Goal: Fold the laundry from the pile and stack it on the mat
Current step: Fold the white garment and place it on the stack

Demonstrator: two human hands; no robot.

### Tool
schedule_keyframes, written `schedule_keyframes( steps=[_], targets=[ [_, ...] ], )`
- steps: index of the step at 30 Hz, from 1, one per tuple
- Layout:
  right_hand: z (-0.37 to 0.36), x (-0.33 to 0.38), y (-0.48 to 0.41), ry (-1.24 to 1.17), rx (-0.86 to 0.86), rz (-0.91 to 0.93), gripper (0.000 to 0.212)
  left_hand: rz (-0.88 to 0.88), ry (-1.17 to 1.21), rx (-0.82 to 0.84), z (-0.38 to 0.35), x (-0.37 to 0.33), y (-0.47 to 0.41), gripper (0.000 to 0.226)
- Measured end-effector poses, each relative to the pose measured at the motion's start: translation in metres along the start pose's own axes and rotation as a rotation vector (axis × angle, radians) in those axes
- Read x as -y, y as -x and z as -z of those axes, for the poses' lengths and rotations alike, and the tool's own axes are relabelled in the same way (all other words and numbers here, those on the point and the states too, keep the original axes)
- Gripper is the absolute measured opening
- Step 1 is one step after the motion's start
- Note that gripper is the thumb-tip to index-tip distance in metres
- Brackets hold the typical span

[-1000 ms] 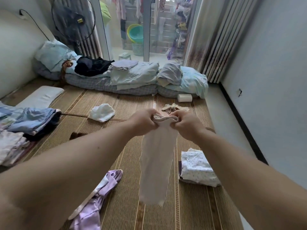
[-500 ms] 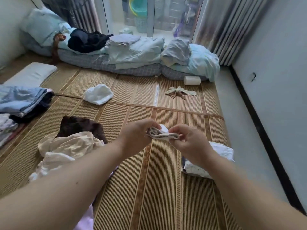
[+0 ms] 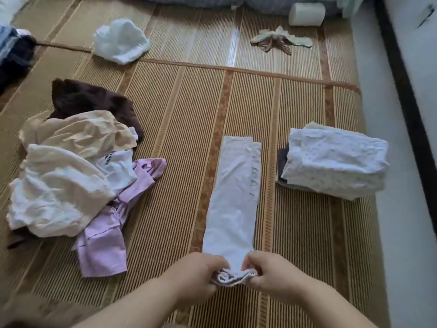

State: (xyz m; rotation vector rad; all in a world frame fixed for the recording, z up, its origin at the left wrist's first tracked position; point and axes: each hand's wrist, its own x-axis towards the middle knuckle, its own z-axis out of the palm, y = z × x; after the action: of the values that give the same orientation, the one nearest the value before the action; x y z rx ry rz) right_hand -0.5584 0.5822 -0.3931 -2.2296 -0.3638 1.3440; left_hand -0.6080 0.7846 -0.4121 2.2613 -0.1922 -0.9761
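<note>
A long, narrow white garment (image 3: 233, 202) lies flat on the woven straw mat (image 3: 179, 119), stretched away from me. My left hand (image 3: 198, 274) and my right hand (image 3: 272, 272) both pinch its bunched near end, side by side. To the left sits the unfolded laundry pile (image 3: 71, 166) of cream, white, brown and lilac clothes. On the right, a stack of folded clothes (image 3: 333, 162) rests on the mat, topped by a white speckled piece.
A crumpled white cloth (image 3: 120, 40) and a small beige garment (image 3: 279, 41) lie farther back on the mat. A white roll (image 3: 306, 14) sits by the bedding at the top. Dark and blue clothes (image 3: 11, 50) lie at the far left. A pale floor strip (image 3: 397, 209) borders the mat on the right.
Both hands lowered the white garment from hanging in the air down onto the mat, laying it out flat. The view tipped down toward the mat.
</note>
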Motion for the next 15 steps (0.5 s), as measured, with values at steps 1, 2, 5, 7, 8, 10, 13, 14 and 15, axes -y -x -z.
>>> schedule_keyframes(
  steps=[1, 2, 5, 7, 8, 10, 13, 14, 15],
  targets=[
    [-0.001, -0.004, -0.005, -0.015, 0.0, -0.014, 0.006, 0.023, 0.017, 0.003, -0.004, 0.005, -0.002, 0.034],
    [-0.003, -0.009, -0.011, -0.042, -0.011, -0.027, 0.007, 0.045, 0.035, -0.004, -0.006, 0.009, -0.007, 0.039],
    [0.006, -0.012, -0.029, -0.161, -0.081, -0.033, 0.011, 0.081, 0.123, -0.086, -0.001, 0.017, -0.03, 0.05],
    [0.02, -0.013, -0.046, -0.223, -0.19, -0.018, 0.015, 0.078, 0.188, -0.175, 0.012, 0.016, -0.05, 0.054],
    [0.027, -0.014, -0.056, -0.259, -0.251, -0.004, 0.017, 0.079, 0.205, -0.223, 0.019, 0.016, -0.062, 0.055],
    [0.039, -0.018, -0.079, -0.334, -0.35, 0.025, 0.027, 0.077, 0.218, -0.32, 0.033, 0.018, -0.088, 0.055],
    [0.045, -0.031, -0.112, -0.219, -0.588, 0.028, 0.056, 0.098, 0.235, -0.447, 0.043, 0.027, -0.125, 0.059],
    [0.042, -0.036, -0.122, -0.116, -0.681, 0.025, 0.062, 0.127, 0.229, -0.476, 0.042, 0.033, -0.135, 0.061],
    [0.037, -0.042, -0.128, -0.012, -0.745, 0.032, 0.066, 0.159, 0.199, -0.507, 0.038, 0.04, -0.142, 0.062]
  ],
)
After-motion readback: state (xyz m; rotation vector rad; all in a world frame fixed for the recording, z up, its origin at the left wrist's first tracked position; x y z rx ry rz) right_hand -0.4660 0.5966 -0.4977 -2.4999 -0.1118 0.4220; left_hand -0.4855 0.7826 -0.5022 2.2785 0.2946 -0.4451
